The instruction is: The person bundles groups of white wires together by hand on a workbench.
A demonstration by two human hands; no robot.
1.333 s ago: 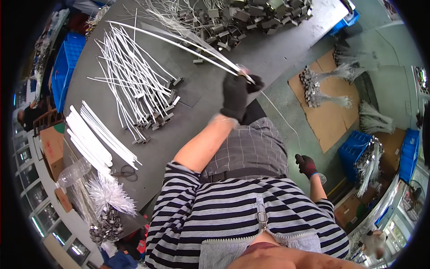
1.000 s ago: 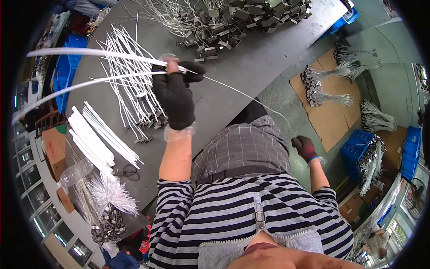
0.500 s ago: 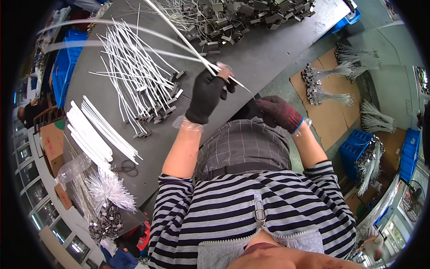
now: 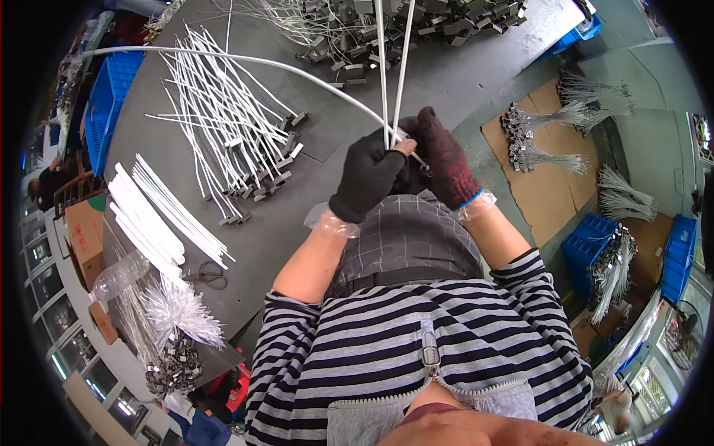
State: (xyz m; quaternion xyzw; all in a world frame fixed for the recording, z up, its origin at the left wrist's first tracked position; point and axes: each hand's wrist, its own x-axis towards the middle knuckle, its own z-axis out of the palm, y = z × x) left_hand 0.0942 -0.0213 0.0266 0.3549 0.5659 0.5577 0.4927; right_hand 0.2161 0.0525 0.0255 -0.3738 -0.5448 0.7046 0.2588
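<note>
My left hand point(image 4: 370, 176), in a black glove with bare fingertips, is closed round several long thin white tubes point(image 4: 399, 78). Two of them stand away from me over the table, while another arcs far to the left. Right beside it, my right hand point(image 4: 448, 161), in a dark red and black glove, is curled at the tubes' near ends. A short thin tip shows between the hands; what the right fingers grip is hidden. Left of my hands lies a spread of white tubes with grey metal blocks point(image 4: 230, 141) on their ends.
Grey blocks with thin wires point(image 4: 416, 33) are heaped at the table's far side. Loose white tubes point(image 4: 145, 223), scissors point(image 4: 212, 275) and a clear plastic bottle point(image 4: 119, 276) lie at left. Wire bundles rest on cardboard point(image 4: 550, 186) at right, near a blue crate point(image 4: 587, 241).
My right hand has risen from my lap to meet the left. My left hand has shifted right and nearer me, and two tubes have swung more upright.
</note>
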